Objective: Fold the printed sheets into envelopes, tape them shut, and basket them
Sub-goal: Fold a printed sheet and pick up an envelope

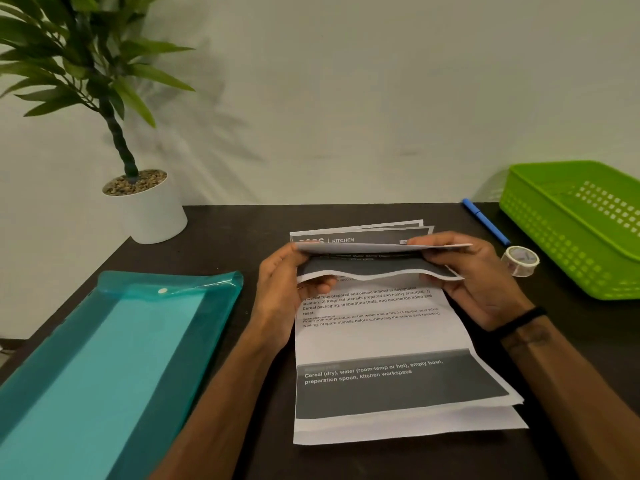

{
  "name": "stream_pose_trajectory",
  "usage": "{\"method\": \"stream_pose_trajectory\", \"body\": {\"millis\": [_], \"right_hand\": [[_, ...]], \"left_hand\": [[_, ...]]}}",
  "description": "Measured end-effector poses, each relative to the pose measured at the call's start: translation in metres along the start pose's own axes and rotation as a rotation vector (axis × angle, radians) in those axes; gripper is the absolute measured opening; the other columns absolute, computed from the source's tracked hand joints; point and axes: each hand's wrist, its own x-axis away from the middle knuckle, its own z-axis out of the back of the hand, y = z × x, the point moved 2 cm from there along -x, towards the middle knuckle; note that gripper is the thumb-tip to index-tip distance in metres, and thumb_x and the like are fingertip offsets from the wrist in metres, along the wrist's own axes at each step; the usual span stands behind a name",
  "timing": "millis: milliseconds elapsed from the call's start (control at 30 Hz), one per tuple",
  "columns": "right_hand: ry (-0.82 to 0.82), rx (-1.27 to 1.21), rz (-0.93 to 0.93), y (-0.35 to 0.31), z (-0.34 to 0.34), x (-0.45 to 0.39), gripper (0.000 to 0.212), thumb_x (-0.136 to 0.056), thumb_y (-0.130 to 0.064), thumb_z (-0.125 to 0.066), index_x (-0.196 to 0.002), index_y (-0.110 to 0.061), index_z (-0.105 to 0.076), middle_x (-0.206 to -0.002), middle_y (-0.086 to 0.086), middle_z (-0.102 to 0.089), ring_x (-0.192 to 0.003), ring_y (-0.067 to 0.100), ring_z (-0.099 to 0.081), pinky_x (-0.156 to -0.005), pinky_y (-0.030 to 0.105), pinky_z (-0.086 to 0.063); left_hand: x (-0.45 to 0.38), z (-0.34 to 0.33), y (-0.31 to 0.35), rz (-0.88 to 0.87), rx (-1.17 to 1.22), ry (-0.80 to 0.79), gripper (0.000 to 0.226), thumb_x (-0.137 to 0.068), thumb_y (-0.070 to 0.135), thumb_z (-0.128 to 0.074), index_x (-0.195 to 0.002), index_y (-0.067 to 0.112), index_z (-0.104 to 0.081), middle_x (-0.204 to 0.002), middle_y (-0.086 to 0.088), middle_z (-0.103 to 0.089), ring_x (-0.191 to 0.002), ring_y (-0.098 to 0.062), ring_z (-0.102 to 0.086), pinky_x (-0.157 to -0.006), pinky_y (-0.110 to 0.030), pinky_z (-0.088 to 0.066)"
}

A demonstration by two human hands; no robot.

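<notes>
Fingers of left hand (277, 289) and right hand (474, 275) pinch the printed sheet (381, 337), lengthwise away, top folded toward the person

Dark table (221, 233) against a plain pale wall (346, 98)

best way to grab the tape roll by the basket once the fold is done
Take the tape roll across its outer rim, coming down from above with the right hand, which is nearest. It seems to lie flat, hole up, so thumb and finger can pinch opposite sides, or one finger can hook inside. The pen and green basket flank it, so a side approach looks cramped.
</notes>
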Motion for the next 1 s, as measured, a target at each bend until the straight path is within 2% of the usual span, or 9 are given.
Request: {"method": "stream_pose_trajectory", "body": {"millis": [100, 233, 367, 433, 500, 533, 667, 833, 1000], "right_hand": [[-0.006, -0.055, 0.021, 0.000, -0.002, 0.000, 0.040, -0.093, 0.011, -0.047, -0.082, -0.006, -0.081, -0.107, 0.017, -0.078, -0.098, 0.025, -0.076, -0.072, 0.027, -0.062], [-0.052, -0.207, -0.009, -0.002, 0.000, -0.001, 0.043, -0.078, -0.012, -0.039, -0.077, 0.001, -0.080, -0.106, 0.026, -0.075, -0.111, 0.039, -0.069, -0.078, 0.036, -0.063], [-0.036, -0.210, -0.005, -0.003, 0.001, -0.001, 0.055, -0.092, -0.026, -0.037, -0.074, 0.010, -0.075, -0.107, 0.035, -0.070, -0.111, 0.039, -0.069, -0.089, 0.039, -0.057], [0.017, -0.129, 0.002, -0.001, -0.001, -0.002, 0.043, -0.093, -0.028, -0.056, -0.072, 0.003, -0.077, -0.107, 0.027, -0.074, -0.112, 0.033, -0.068, -0.091, 0.038, -0.055], [0.064, 0.005, 0.072, 0.004, 0.000, -0.006, 0.020, -0.077, -0.022, -0.084, -0.084, -0.004, -0.080, -0.109, 0.019, -0.076, -0.112, 0.031, -0.068, -0.087, 0.039, -0.061], [0.075, 0.077, 0.114, 0.008, 0.002, -0.007, 0.029, -0.071, -0.023, -0.088, -0.095, -0.008, -0.080, -0.112, 0.015, -0.077, -0.112, 0.031, -0.070, -0.087, 0.038, -0.061], [0.054, 0.147, 0.175, 0.012, 0.010, -0.009, 0.057, -0.071, -0.018, -0.089, -0.126, -0.017, -0.071, -0.127, 0.005, -0.074, -0.125, 0.021, -0.066, -0.107, 0.047, -0.051], [0.057, 0.143, 0.144, 0.006, 0.005, -0.006, 0.075, -0.071, -0.007, -0.088, -0.139, -0.024, -0.062, -0.132, 0.000, -0.071, -0.123, 0.019, -0.067, -0.102, 0.048, -0.055], [0.107, 0.102, 0.196, 0.003, 0.002, -0.002, 0.050, -0.075, -0.014, -0.086, -0.122, -0.016, -0.070, -0.116, 0.016, -0.076, -0.109, 0.038, -0.072, -0.097, 0.053, -0.057]], "left_hand": [[0.003, 0.000, 0.002, 0.003, 0.044, -0.010, 0.039, -0.107, 0.020, -0.039, -0.117, -0.003, -0.068, -0.096, -0.024, -0.076, -0.075, -0.028, -0.074, -0.064, -0.029, -0.062], [0.006, -0.001, 0.004, -0.017, 0.108, -0.015, 0.050, -0.105, 0.033, -0.038, -0.109, -0.006, -0.070, -0.100, -0.022, -0.076, -0.082, -0.031, -0.075, -0.074, -0.035, -0.062], [0.006, -0.005, 0.005, -0.026, 0.106, 0.007, 0.048, -0.104, 0.041, -0.049, -0.092, 0.002, -0.074, -0.089, -0.007, -0.079, -0.081, -0.022, -0.076, -0.077, -0.038, -0.063], [0.006, -0.006, 0.005, -0.041, 0.092, 0.005, 0.037, -0.102, 0.033, -0.059, -0.097, 0.000, -0.074, -0.091, -0.001, -0.079, -0.087, -0.019, -0.076, -0.079, -0.037, -0.062], [0.005, -0.004, 0.003, -0.080, 0.060, -0.014, 0.024, -0.096, 0.022, -0.070, -0.106, 0.000, -0.072, -0.101, -0.002, -0.078, -0.098, -0.022, -0.075, -0.080, -0.036, -0.062], [0.005, -0.003, 0.001, -0.102, 0.049, -0.025, 0.023, -0.094, 0.018, -0.073, -0.110, 0.002, -0.071, -0.107, -0.005, -0.077, -0.102, -0.024, -0.074, -0.080, -0.036, -0.062], [0.009, -0.002, 0.002, -0.179, -0.014, -0.008, 0.039, -0.092, 0.005, -0.073, -0.127, 0.016, -0.060, -0.110, -0.006, -0.078, -0.099, -0.026, -0.076, -0.079, -0.040, -0.062], [0.012, -0.005, 0.010, -0.286, -0.101, 0.012, 0.056, -0.092, 0.002, -0.073, -0.137, 0.029, -0.052, -0.106, 0.000, -0.079, -0.095, -0.021, -0.077, -0.077, -0.037, -0.063], [0.013, -0.004, 0.010, -0.304, -0.136, -0.003, 0.050, -0.093, 0.008, -0.074, -0.135, 0.025, -0.054, -0.111, -0.002, -0.078, -0.098, -0.022, -0.077, -0.081, -0.039, -0.064]]}}
